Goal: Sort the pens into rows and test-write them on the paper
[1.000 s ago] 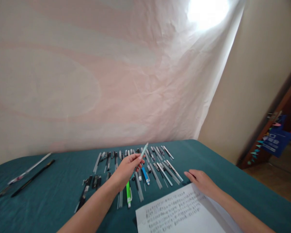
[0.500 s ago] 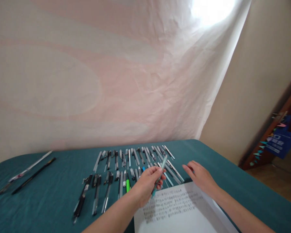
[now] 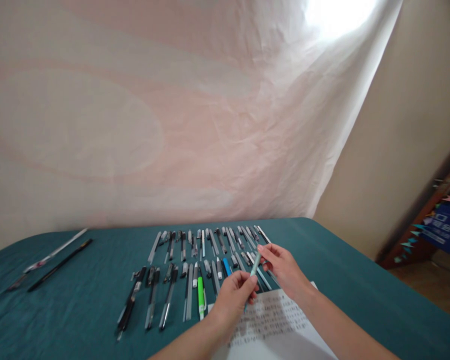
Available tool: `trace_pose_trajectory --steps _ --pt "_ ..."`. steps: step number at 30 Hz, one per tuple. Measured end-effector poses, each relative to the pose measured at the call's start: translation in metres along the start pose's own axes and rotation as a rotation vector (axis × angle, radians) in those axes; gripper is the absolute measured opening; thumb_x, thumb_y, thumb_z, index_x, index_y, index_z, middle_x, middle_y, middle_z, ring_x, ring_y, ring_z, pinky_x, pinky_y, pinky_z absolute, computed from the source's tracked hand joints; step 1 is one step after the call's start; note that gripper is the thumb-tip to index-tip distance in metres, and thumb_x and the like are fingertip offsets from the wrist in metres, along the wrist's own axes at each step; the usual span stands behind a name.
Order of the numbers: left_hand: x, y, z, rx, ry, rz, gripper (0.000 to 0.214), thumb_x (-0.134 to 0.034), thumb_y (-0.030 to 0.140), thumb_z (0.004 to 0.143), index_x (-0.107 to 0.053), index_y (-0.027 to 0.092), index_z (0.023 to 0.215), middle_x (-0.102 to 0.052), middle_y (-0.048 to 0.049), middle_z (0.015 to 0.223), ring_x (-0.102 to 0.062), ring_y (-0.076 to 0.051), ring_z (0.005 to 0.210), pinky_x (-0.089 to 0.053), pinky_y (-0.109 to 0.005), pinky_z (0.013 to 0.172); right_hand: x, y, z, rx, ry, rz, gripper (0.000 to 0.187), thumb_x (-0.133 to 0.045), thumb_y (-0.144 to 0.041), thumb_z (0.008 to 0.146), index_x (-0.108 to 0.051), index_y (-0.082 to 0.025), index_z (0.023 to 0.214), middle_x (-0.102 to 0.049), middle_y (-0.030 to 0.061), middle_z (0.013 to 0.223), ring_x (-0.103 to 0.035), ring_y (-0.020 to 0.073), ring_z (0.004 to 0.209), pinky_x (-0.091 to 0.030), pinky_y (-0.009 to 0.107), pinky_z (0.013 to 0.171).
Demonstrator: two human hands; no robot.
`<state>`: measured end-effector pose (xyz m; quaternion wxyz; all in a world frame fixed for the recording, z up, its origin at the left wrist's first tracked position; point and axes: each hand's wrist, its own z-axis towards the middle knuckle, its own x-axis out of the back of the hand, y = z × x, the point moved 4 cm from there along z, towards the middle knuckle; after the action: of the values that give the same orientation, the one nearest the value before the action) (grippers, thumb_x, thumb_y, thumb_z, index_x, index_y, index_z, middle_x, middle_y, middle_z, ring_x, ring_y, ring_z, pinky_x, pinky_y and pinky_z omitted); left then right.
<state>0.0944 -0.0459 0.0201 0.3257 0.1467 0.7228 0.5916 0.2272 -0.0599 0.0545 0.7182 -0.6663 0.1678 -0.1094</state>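
Note:
A pale green pen point(image 3: 255, 265) is held between my two hands above a sheet of white paper point(image 3: 281, 345) with rows of handwriting. My left hand point(image 3: 234, 295) is closed around the pen's lower part. The fingertips of my right hand point(image 3: 283, 267) pinch its upper end. Behind the hands, two rows of pens and caps lie on the green cloth. Nearest my left hand are a bright green pen point(image 3: 201, 295) and a blue pen point(image 3: 227, 266), both partly beside other pens.
On the left of the green tablecloth point(image 3: 71, 310) lie a long clear-and-white stick-like item point(image 3: 56, 254) and a thin black one point(image 3: 60, 265). A pale pink-and-white sheet point(image 3: 195, 125) hangs behind the table. A door with a blue bag point(image 3: 442, 227) stands at far right.
My right hand has moved left from beside the paper and taken the pen's upper end. My left hand still grips the pen. The view has shifted slightly.

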Motion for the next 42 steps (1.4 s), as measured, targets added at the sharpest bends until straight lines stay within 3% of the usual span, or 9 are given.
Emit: trace_pose_trajectory --steps 10,19,23,28,33,38,42 --pt "-0.005 -0.012 -0.006 0.012 -0.02 -0.028 0.035 -0.056 0.05 0.068 -0.051 0.015 0.071 -0.053 0.0003 0.062 -0.044 -0.007 0.051 -0.031 -0.02 0.05 0.004 0.006 -0.002 -0.039 -0.088 0.076 0.026 -0.068 -0.039 0.063 -0.057 -0.015 0.061 -0.052 -0.0017 0.059 -0.042 0.009 0.054 -0.034 0.023 0.054" --pt "-0.009 -0.011 -0.01 0.083 -0.09 -0.223 0.033 -0.06 0.046 0.067 -0.054 0.014 0.072 -0.051 0.0005 0.061 -0.04 -0.005 0.049 -0.029 -0.018 0.048 0.003 0.002 -0.003 -0.035 -0.116 0.1 0.026 -0.068 -0.038 0.064 -0.057 -0.015 0.061 -0.05 -0.0019 0.056 -0.04 0.008 0.052 -0.032 0.021 0.05" --pt "-0.013 -0.009 -0.014 0.18 -0.138 -0.355 0.036 -0.062 0.046 0.065 -0.058 0.012 0.076 -0.049 0.0005 0.061 -0.038 -0.004 0.049 -0.026 -0.017 0.045 0.001 -0.001 -0.004 -0.038 -0.129 0.138 0.024 -0.068 -0.038 0.064 -0.059 -0.015 0.062 -0.055 0.0 0.062 -0.042 0.0081 0.053 -0.034 0.021 0.051" --pt "-0.018 -0.007 -0.018 0.204 -0.174 -0.434 0.033 -0.06 0.042 0.069 -0.058 0.01 0.079 -0.05 -0.0006 0.063 -0.039 -0.004 0.049 -0.027 -0.016 0.046 -0.002 -0.006 -0.006 -0.064 -0.216 0.183 0.02 -0.067 -0.035 0.066 -0.065 -0.016 0.072 -0.062 0.0028 0.075 -0.049 0.0095 0.06 -0.038 0.024 0.059" --pt "-0.018 -0.008 -0.016 0.184 -0.178 -0.405 0.034 -0.058 0.044 0.071 -0.057 0.011 0.079 -0.051 -0.0005 0.063 -0.041 -0.005 0.05 -0.029 -0.017 0.048 -0.005 -0.003 -0.009 -0.099 -0.237 0.162 0.025 -0.061 -0.039 0.071 -0.064 -0.016 0.082 -0.062 0.0047 0.083 -0.05 0.0106 0.064 -0.039 0.025 0.061" --pt "-0.016 -0.009 -0.014 0.162 -0.162 -0.325 0.036 -0.057 0.047 0.07 -0.057 0.012 0.077 -0.051 -0.0002 0.063 -0.041 -0.005 0.049 -0.028 -0.018 0.047 -0.002 -0.001 -0.009 -0.086 -0.16 0.092 0.022 -0.066 -0.036 0.067 -0.059 -0.016 0.061 -0.054 -0.0024 0.059 -0.043 0.0072 0.052 -0.035 0.022 0.054" --pt "-0.015 -0.013 -0.011 0.191 -0.148 -0.326 0.04 -0.057 0.051 0.067 -0.057 0.012 0.077 -0.051 -0.0001 0.061 -0.041 -0.005 0.048 -0.027 -0.018 0.046 -0.002 -0.003 -0.008 -0.106 -0.219 0.113 0.02 -0.064 -0.035 0.069 -0.065 -0.015 0.075 -0.061 0.0033 0.079 -0.049 0.0098 0.063 -0.038 0.023 0.059"
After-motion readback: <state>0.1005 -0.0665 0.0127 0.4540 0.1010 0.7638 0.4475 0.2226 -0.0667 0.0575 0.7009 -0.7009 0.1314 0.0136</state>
